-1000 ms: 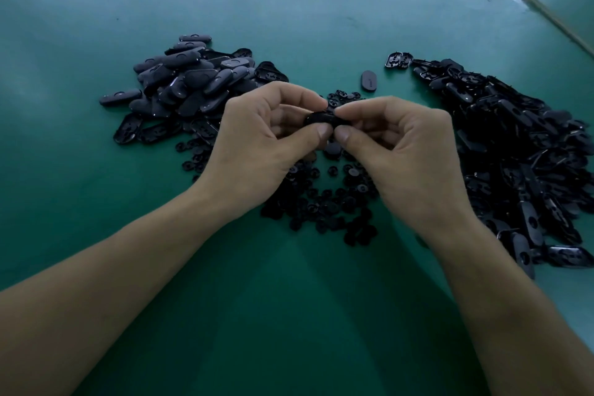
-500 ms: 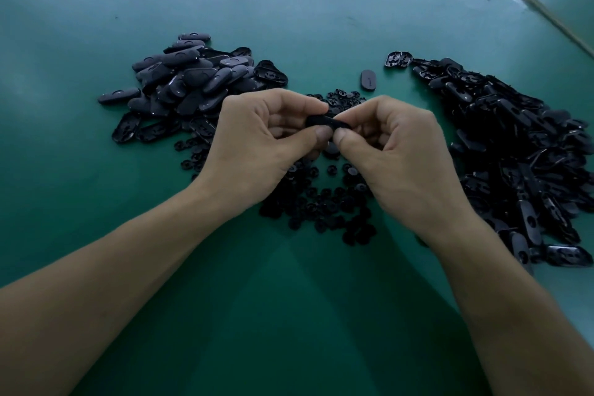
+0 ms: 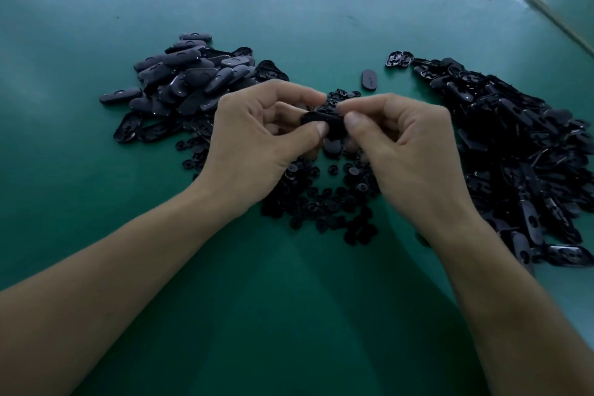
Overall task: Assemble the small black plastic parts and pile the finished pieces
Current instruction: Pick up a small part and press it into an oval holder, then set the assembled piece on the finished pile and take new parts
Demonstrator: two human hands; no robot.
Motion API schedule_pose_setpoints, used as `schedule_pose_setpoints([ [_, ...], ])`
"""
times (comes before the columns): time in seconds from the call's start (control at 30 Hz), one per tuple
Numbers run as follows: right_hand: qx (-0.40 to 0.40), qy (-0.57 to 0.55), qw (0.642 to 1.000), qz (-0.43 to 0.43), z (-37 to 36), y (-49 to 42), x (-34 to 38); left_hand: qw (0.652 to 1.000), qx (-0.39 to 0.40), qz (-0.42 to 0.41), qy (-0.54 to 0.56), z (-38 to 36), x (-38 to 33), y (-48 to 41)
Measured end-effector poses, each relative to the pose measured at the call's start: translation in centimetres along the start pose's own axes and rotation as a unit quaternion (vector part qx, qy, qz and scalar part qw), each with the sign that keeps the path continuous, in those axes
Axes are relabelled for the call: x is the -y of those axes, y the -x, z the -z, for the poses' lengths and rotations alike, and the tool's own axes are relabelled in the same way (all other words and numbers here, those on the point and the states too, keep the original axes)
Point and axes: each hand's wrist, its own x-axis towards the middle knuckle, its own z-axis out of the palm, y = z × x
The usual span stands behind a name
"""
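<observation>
Hands have barely shifted this past second: left hand [image 3: 257,141] and right hand [image 3: 411,148] still pinch one part [image 3: 316,118] between thumbs and forefingers at centre, so I judge the fit unfinished. Oval pile [image 3: 193,80] lies at 10 o'clock, shells [image 3: 520,145] at 3, round bits [image 3: 321,199] at 6; fingers [image 3: 289,95] hide the joint from me.

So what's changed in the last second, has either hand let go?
Neither. Left hand and right hand still pinch the black oval piece; the right thumb has slid slightly right, baring more of it. The pile of oval pieces, the small round parts and the shell pile stayed put.
</observation>
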Motion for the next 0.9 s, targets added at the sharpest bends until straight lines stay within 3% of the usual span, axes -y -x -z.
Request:
schedule_pose_setpoints([
  [0.1, -0.039, 0.112, 0.993, 0.012, -0.2, 0.1, -0.3, 0.998, -0.051, 0.011, 0.029, 0.0, 0.1, -0.3],
  [0.23, 0.0, 0.276, 0.961, 0.002, -0.6, 0.6, -0.6, 0.994, -0.087, 0.033, 0.05, -0.2, 0.2, -0.4],
  [0.33, 0.023, 0.333, 0.943, -0.006, -0.9, 0.8, -0.4, 0.991, -0.115, 0.05, 0.053, -0.3, 0.3, -0.6],
  [0.5, 0.03, 0.322, 0.946, -0.008, -1.2, 0.7, -0.3, 0.98, -0.179, 0.083, 0.023, 0.1, 0.2, -1.0],
  [0.63, 0.031, 0.296, 0.955, 0.001, -1.3, 0.8, -0.4, 0.969, -0.215, 0.103, 0.062, 0.5, 0.3, -1.4],
  [0.9, 0.015, 0.216, 0.976, 0.007, -1.5, 0.8, -0.2, 0.981, -0.182, 0.068, 0.011, 0.7, 0.8, -1.0],
])
